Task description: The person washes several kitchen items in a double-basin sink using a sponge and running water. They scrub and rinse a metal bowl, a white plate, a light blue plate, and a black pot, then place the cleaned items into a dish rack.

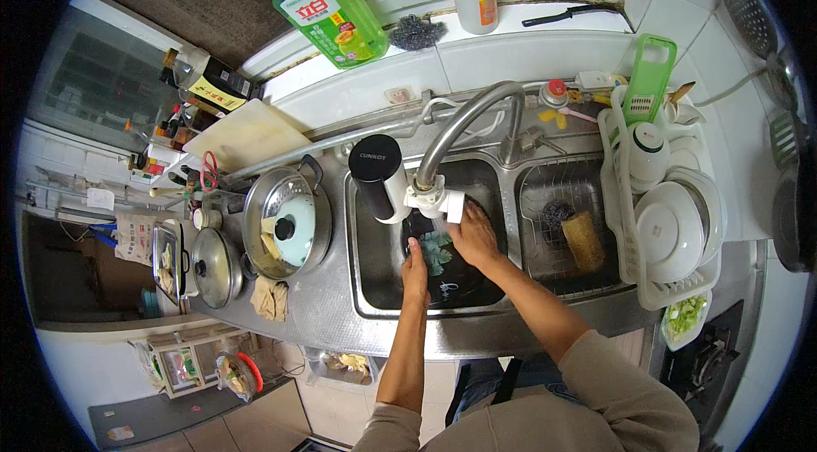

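Both hands are over the left basin of a steel sink, holding a dark round plate or pan with a pale leaf pattern and white lettering. My left hand grips its left edge, thumb up. My right hand is at its upper right edge, fingers partly hidden by the faucet. Water runs onto the dark piece from a white faucet filter, which has a black-capped cylinder and hangs on the curved steel spout.
In the right basin lie a scouring sponge and a steel wool ball on a wire rack. A white dish rack holds plates at the right. Left of the sink are a steel pot, a lidded pan and a crumpled cloth.
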A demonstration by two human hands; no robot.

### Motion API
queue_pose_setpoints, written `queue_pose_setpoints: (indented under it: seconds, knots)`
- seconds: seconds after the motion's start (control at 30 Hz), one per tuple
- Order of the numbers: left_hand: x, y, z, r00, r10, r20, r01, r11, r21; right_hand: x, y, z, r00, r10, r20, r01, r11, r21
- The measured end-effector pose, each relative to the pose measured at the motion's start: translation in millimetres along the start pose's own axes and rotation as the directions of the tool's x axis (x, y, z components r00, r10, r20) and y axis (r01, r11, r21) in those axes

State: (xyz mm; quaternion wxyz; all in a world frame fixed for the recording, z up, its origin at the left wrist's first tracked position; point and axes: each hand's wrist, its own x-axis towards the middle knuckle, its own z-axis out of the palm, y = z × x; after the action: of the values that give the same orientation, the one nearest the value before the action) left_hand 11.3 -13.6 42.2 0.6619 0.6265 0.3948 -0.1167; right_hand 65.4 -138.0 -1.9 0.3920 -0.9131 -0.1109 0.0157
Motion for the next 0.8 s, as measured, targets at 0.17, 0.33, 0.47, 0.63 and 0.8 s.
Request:
queue_pose_setpoints:
  seconds: [0.17,0.33,0.47,0.63,0.8]
  knots:
    - [12,-20,-16,0.993,0.102,-0.065,-0.099,0.994,0.053,-42,-53,-13,0.926,-0.377,-0.011,0.377,0.926,-0.015]
    - [12,-32,-23,0.987,0.162,-0.011,-0.158,0.972,0.175,23,-29,-18,0.955,-0.085,0.286,0.048,0.990,0.136]
    - [11,-37,-30,0.984,0.173,0.037,-0.177,0.973,0.150,-18,-60,6,0.986,-0.163,-0.039,0.163,0.987,-0.010]
    - [20,-53,-45,0.966,0.251,-0.057,-0.235,0.951,0.201,-11,-67,-11,0.972,-0.141,0.189,0.125,0.988,0.093]
    - [1,-28,-28,0.972,0.224,0.073,-0.235,0.901,0.365,29,-56,12,0.954,0.105,0.281,-0.182,0.948,0.262]
